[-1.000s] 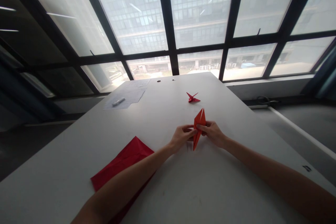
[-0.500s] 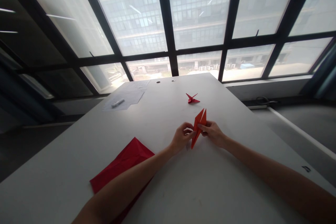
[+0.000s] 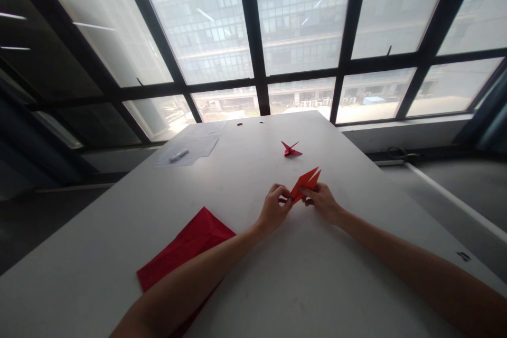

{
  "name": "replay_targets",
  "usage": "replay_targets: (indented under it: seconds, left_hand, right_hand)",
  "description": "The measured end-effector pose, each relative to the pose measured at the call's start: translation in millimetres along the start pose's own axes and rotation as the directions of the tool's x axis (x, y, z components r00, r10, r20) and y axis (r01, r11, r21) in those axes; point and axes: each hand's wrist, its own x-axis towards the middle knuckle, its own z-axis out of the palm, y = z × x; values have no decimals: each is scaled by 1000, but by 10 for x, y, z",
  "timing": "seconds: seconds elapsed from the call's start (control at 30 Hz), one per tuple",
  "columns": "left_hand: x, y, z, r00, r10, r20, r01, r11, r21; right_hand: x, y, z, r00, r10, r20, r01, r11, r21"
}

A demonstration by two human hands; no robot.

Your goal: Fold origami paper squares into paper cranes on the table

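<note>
A half-folded red paper figure (image 3: 306, 183) with two long points is held just above the white table (image 3: 277, 274), its points aimed up and to the right. My left hand (image 3: 274, 207) pinches its lower left end. From the right, my right hand (image 3: 321, 200) grips the figure's middle with closed fingers. A small finished red paper crane (image 3: 291, 149) stands on the table beyond the hands.
A stack of red paper sheets (image 3: 186, 248) lies at the near left, partly under my left forearm. White sheets (image 3: 194, 145) with a marker (image 3: 178, 155) lie at the far left corner. Large windows rise behind the table's far edge.
The folded figure has tipped from nearly upright to leaning right, its points now lower and further right. Both hands stayed in place, still holding it.
</note>
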Motion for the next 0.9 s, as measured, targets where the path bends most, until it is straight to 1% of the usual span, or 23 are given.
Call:
replay_targets:
  seconds: [0.07, 0.17, 0.27, 0.4, 0.47, 0.53, 0.63, 0.7, 0.77, 0.9]
  left_hand:
    - [0, 21, -17, 1000, 28, 3, -28, 997, 75]
    - [-3, 48, -36, 998, 28, 54, -35, 991, 130]
    - [-14, 57, -50, 994, -14, 111, -1, 991, 134]
    - [-27, 21, -57, 985, -75, 156, 49, 985, 167]
    - [-29, -4, -51, 986, -61, 154, 34, 984, 176]
    - [-28, -21, -42, 992, 5, 125, -27, 984, 175]
    - [-22, -25, -40, 993, 98, 63, -109, 970, 219]
    - [-18, -17, -47, 993, 99, 60, -111, 962, 249]
    - [-12, -8, -55, 993, 83, 83, -102, 963, 250]
    - [4, 4, -58, 997, 29, 77, -43, 979, 197]
  right_hand:
    - [1, 0, 7, 1000, 1, -13, -2, 1000, -14]
    - [6, 4, 9, 1000, -9, -17, 9, 1000, 3]
    - [14, 11, 9, 999, -30, -19, 31, 999, 23]
    - [25, 21, 11, 998, -33, -49, 32, 999, -5]
    - [27, 23, 10, 997, -35, -62, 33, 999, -34]
    - [26, 21, 10, 997, -50, -66, 46, 997, -63]
    - [20, 14, 9, 996, -71, -59, 65, 994, -93]
    - [16, 10, 9, 995, -80, -58, 73, 991, -109]
    - [11, 5, 8, 994, -89, -61, 81, 988, -128]
    - [7, -2, 3, 995, -69, -67, 60, 991, -121]
